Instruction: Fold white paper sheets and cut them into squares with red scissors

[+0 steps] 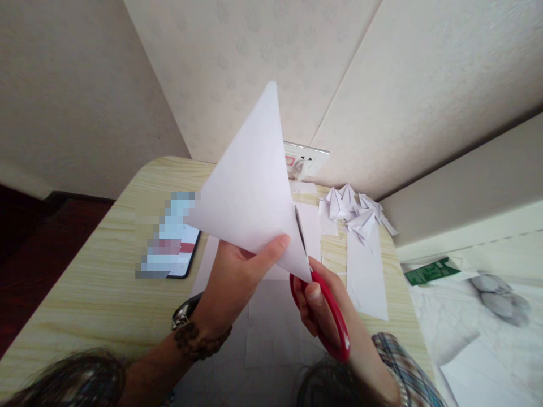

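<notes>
A sheet of white paper folded into a triangle [250, 181] is held up over the table, one corner pointing at the wall. My left hand [246, 268] grips its lower edge, thumb on the near face and fingers hidden behind. In my right hand [326, 305] is a pair of scissors with red handles [341, 333], my thumb and fingers through the loops. A scissor blade [300, 229] lies along the triangle's right edge, close to its lower right corner. Whether the blades are fully closed I cannot make out.
A phone [184, 249], partly pixelated, lies on the wooden table [102, 271] at left. Folded paper shapes [352, 206] sit at the back right, above a paper strip [369, 277]. More sheets [275, 333] lie beneath my hands. A socket [309, 161] is on the wall behind.
</notes>
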Tool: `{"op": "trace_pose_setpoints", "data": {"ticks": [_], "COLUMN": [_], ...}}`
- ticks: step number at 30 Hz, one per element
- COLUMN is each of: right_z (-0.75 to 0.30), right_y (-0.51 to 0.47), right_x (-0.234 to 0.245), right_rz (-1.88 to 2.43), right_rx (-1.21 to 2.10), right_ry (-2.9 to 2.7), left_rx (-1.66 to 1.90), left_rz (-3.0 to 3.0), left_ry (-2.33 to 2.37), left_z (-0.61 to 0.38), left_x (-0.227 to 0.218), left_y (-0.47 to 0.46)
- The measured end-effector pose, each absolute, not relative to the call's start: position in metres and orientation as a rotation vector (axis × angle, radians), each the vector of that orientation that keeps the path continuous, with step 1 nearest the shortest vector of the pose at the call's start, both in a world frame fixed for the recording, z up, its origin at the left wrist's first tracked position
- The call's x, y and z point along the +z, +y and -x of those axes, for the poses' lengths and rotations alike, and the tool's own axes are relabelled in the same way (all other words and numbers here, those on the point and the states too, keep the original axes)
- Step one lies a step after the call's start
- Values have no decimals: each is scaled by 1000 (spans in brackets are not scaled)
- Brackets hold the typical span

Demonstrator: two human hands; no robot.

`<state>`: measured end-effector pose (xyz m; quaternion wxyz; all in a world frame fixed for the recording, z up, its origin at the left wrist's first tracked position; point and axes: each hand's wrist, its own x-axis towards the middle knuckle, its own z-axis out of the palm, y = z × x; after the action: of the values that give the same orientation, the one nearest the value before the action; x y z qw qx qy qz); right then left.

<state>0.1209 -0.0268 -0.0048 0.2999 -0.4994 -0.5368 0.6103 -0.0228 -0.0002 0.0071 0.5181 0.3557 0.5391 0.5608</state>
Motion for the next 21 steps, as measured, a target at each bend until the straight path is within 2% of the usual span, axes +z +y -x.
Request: {"op": "trace_pose_setpoints", "data": {"ticks": [21], "right_z": [-123], "right_y": [-32], "right_x": [-5], "right_rz": [1213], "right_rx": [1691], "right_ry": [-1301], "left_rx": [1330], "left_rz": [-845], "left_ry": [1156], "left_z": [21], "left_x": [4], "left_y": [-2]}}
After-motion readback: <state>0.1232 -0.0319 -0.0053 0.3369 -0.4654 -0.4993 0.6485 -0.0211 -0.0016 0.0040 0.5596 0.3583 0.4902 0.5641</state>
